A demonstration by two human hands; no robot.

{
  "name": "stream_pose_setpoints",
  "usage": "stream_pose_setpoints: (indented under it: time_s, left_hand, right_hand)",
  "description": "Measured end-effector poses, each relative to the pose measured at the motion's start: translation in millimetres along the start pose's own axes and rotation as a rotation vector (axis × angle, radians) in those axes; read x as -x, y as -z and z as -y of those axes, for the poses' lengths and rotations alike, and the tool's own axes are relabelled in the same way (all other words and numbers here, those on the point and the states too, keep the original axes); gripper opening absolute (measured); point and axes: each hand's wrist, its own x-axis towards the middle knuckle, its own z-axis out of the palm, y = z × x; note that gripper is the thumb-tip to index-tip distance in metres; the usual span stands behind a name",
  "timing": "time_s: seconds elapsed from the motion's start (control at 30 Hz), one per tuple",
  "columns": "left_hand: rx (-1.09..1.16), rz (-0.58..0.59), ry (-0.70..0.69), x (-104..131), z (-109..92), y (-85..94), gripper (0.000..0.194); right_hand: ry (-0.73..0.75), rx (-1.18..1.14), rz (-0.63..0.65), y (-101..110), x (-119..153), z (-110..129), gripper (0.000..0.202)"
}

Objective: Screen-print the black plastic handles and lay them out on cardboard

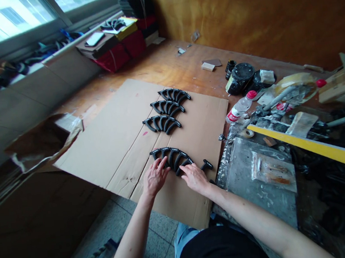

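Curved black parts lie side by side in fan-shaped rows on a flat cardboard sheet (pixel 119 122). The nearest row (pixel 169 157) has my left hand (pixel 156 176) at its left part and my right hand (pixel 194 176) at its right end. Fingers of both hands are bent and touch the parts; whether they grip any is too small to tell. Farther up the sheet are three similar rows, the top one (pixel 175 95), the middle one (pixel 168 108) and the lower one (pixel 161 124). A single black part (pixel 206 165) lies to the right of my right hand.
To the right stand a bottle with a red cap (pixel 240 107), black jars (pixel 241 76), a grey plate (pixel 257 177) bearing a plastic bag, and a yellow-edged bar (pixel 310 145). Stacked boxes (pixel 118 52) sit at the back left, below the window.
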Motion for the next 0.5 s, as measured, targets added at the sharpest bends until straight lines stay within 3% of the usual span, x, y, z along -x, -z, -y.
stream_pose_setpoints:
  time_s: [0.1,0.23,0.3,0.4,0.5]
  left_hand:
    - [-0.06,-0.051,0.095,8,-24,0.0,0.057]
    - [-0.052,0.005,0.135,9,-62,-14.3,0.064]
    - [-0.045,0.029,0.198,4,-70,-22.7,0.063]
    - [-0.006,0.033,0.207,-10,-61,-29.1,0.059]
    - [0.01,-0.038,0.193,-30,-31,-25.6,0.058]
  right_hand:
    - [-0.016,-0.013,-0.002,2,0,1,0.041]
    - [-0.059,-0.019,-0.012,1,-3,3,0.04]
    - [-0.063,-0.023,-0.012,0,-4,4,0.039]
    - [-0.04,-0.056,-0.025,2,-3,4,0.041]
    - [-0.002,-0.093,-0.059,8,5,2,0.045]
